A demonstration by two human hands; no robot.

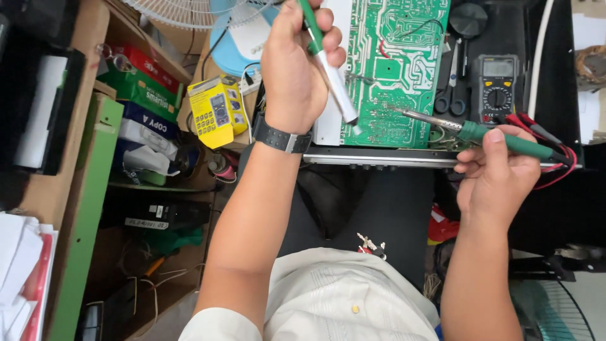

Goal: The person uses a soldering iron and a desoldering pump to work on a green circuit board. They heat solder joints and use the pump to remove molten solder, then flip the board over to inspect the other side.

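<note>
Right hand clamped on soldering iron, long axis pointing left onto circuit board. Left hand grips desoldering pump, tip just left of it.

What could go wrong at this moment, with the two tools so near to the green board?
1. The soldering iron in the right hand has its tip on the green board; held there long, it might damage the copper tracks.
2. The red leads lie right beside that hand and could probably touch the hot shaft.
3. The suction pump in the left hand might bump the iron.
</note>
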